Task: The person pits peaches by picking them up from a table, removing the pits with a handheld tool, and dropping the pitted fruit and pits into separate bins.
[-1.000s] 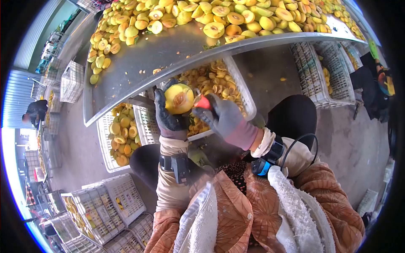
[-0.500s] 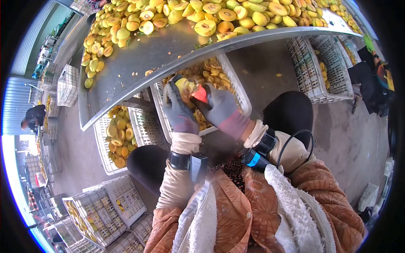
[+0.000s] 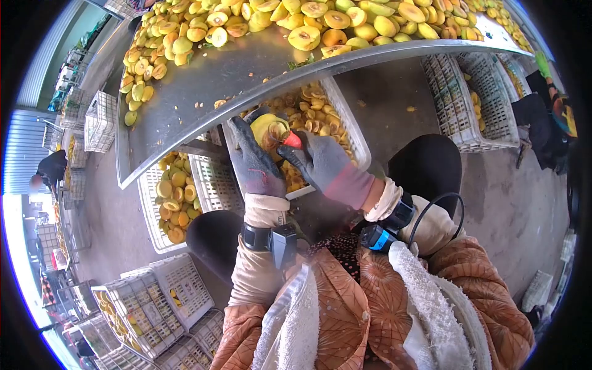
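Observation:
My left hand (image 3: pixel 256 157), in a grey and black glove, is wrapped round a yellow fruit half (image 3: pixel 265 128), its cut side facing right. Closed round a red-handled tool (image 3: pixel 293 140) is my right hand (image 3: pixel 330 163), also gloved. The tool's tip is at the cut face of the fruit; a thin curved metal part shows there, partly blurred. Both hands are over a white crate (image 3: pixel 354 139) that holds hollowed fruit pieces (image 3: pixel 320 114), just below the metal table's edge.
A metal table (image 3: pixel 179 117) bears a heap of halved yellow fruit (image 3: pixel 305 39). Another crate of fruit (image 3: pixel 176 197) stands at the left, with stacked crates (image 3: pixel 148 308) lower left and more crates (image 3: pixel 462 117) at the right. A person (image 3: pixel 50 168) bends at the far left.
The fruit half has turned so that its cut face shows more. My left hand has shifted slightly left, and my right hand has moved slightly right and down with the tool.

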Demonstrator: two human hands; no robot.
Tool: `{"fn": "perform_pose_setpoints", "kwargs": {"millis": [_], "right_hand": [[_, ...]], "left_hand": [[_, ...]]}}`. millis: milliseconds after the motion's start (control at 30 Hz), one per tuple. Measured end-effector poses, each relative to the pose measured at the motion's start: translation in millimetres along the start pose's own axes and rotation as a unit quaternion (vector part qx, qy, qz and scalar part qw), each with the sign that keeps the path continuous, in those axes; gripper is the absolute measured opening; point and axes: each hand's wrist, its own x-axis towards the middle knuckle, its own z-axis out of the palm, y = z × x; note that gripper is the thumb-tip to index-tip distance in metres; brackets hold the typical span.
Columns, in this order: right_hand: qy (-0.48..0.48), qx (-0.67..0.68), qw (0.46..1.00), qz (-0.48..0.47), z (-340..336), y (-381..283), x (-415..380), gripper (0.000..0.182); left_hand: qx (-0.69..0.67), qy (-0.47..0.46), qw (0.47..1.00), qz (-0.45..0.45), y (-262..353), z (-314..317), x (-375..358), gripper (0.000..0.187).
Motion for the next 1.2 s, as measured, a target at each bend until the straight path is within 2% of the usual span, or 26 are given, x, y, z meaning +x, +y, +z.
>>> {"fn": "perform_pose_setpoints", "kwargs": {"millis": [33, 100, 233, 300, 333, 400, 433, 533, 600, 633, 733, 767, 800, 833, 867, 900, 933, 967, 1000, 1033, 1067, 1133, 1167, 1200], "right_hand": [[0.0, 0.0, 1.0, 0.0, -0.9, -0.7, 0.1, 0.044], [-0.013, 0.031, 0.999, -0.04, -4.8, -4.7, 0.5, 0.028], [-0.055, 0.059, 0.996, -0.035, -12.4, -8.7, -0.9, 0.029], [-0.091, 0.095, 0.991, 0.003, -13.1, -7.7, -2.9, 0.029], [-0.09, 0.096, 0.991, 0.006, -9.9, -4.0, -2.7, 0.029], [-0.116, 0.245, 0.958, 0.09, 1.7, 8.5, -2.5, 0.031], [-0.115, 0.246, 0.958, 0.091, 4.7, 12.0, -4.5, 0.031], [-0.09, 0.237, 0.966, 0.051, -2.6, 9.7, -7.3, 0.038], [-0.218, 0.318, 0.902, 0.195, -23.0, -12.0, -6.8, 0.043], [-0.218, 0.32, 0.901, 0.197, -20.9, -10.6, -6.9, 0.043], [-0.195, 0.318, 0.914, 0.159, -6.3, 6.7, -8.9, 0.046], [-0.181, 0.28, 0.93, 0.154, 4.2, 21.4, -7.6, 0.046], [-0.167, 0.242, 0.944, 0.147, 11.4, 33.7, -7.1, 0.046], [-0.167, 0.239, 0.945, 0.146, 11.0, 30.6, -4.7, 0.046], [-0.167, 0.272, 0.928, 0.192, 10.9, 25.7, -1.2, 0.046], [-0.165, 0.305, 0.908, 0.237, 9.8, 20.5, 1.2, 0.046], [-0.165, 0.304, 0.908, 0.235, 6.4, 13.8, 0.7, 0.046], [-0.175, 0.32, 0.909, 0.2, 2.9, 5.4, -2.1, 0.045], [-0.186, 0.335, 0.909, 0.164, 2.1, 1.1, -4.2, 0.044], [-0.187, 0.336, 0.909, 0.165, 7.2, 5.0, -4.3, 0.044], [-0.183, 0.355, 0.903, 0.16, 14.4, 12.2, -4.1, 0.044], [-0.176, 0.373, 0.897, 0.16, 15.3, 15.7, -5.9, 0.044], [-0.199, 0.397, 0.875, 0.193, 11.1, 9.2, -6.9, 0.044], [-0.223, 0.421, 0.85, 0.224, 7.8, 2.8, -7.6, 0.045]], "left_hand": [[0.0, 0.0, 1.0, 0.0, -2.0, -3.1, 2.6, 0.038], [-0.031, 0.017, 0.999, -0.03, -8.8, -13.9, 13.1, 0.037], [0.021, 0.03, 0.999, -0.019, -13.8, -20.2, 24.9, 0.036], [0.105, -0.015, 0.993, 0.044, -15.4, -18.8, 25.7, 0.042], [0.106, -0.016, 0.993, 0.041, -14.4, -15.5, 22.0, 0.042], [0.272, -0.032, 0.948, 0.159, -8.9, -1.9, 6.2, 0.032], [0.299, -0.007, 0.926, 0.232, -8.7, 6.0, -1.4, 0.035], [0.26, -0.028, 0.942, 0.208, -13.7, -0.3, 1.5, 0.039], [0.275, -0.03, 0.943, 0.188, -16.3, -8.8, 5.6, 0.039], [0.289, -0.035, 0.942, 0.167, -18.9, -11.9, 7.5, 0.039], [0.298, -0.032, 0.936, 0.186, -28.7, -13.7, 10.6, 0.034], [0.29, -0.055, 0.945, 0.142, -27.3, -16.9, 13.1, 0.032], [0.288, -0.056, 0.945, 0.142, -24.7, -18.0, 14.6, 0.032], [0.1, -0.061, 0.993, 0.002, -16.3, -13.5, 13.3, 0.034], [-0.095, -0.064, 0.984, -0.137, -10.3, -12.2, 12.7, 0.037], [-0.115, -0.116, 0.976, -0.145, -7.1, -15.5, 13.0, 0.051], [-0.116, -0.116, 0.976, -0.144, -13.0, -16.3, 18.1, 0.051], [-0.039, -0.014, 0.998, -0.057, -25.3, -18.9, 25.1, 0.052], [0.04, 0.09, 0.995, 0.032, -35.9, -23.6, 28.5, 0.054], [0.074, 0.072, 0.991, 0.085, -41.4, -27.4, 28.3, 0.055], [0.074, 0.071, 0.991, 0.083, -48.5, -36.9, 31.9, 0.055], [0.25, 0.033, 0.962, 0.108, -60.3, -55.2, 38.7, 0.053], [0.033, 0.049, 0.998, -0.003, -24.6, -10.1, 11.3, 0.055], [0.036, 0.051, 0.998, -0.006, -25.5, -14.3, 10.8, 0.055]]}}
